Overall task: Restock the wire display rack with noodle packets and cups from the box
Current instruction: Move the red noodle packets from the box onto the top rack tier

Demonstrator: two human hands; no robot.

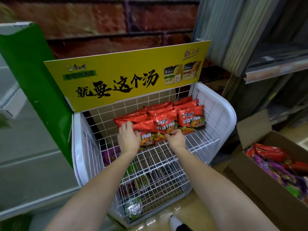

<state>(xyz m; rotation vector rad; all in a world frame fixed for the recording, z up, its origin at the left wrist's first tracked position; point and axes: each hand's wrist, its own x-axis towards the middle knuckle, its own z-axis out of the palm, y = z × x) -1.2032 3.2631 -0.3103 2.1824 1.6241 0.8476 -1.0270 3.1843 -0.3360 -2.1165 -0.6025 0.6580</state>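
Both hands reach into the top tier of the wire rack [215, 114]. The left hand [128, 136] lies with relaxed fingers on a red noodle packet [143, 132]; the right hand [175, 137] pinches the neighbouring packet [165, 125]. The box [260, 179] stands at the right on the floor.

1. One view only — a wide-angle camera worn on the person's head, looking forward and steeply down.
2. It faces a white wire display rack [155, 157] against a brick-patterned wall [100, 22], near enough that both forearms reach in from the bottom edge.
3. A cardboard box [260, 177] sits at the right edge — lines bend toward the borders.
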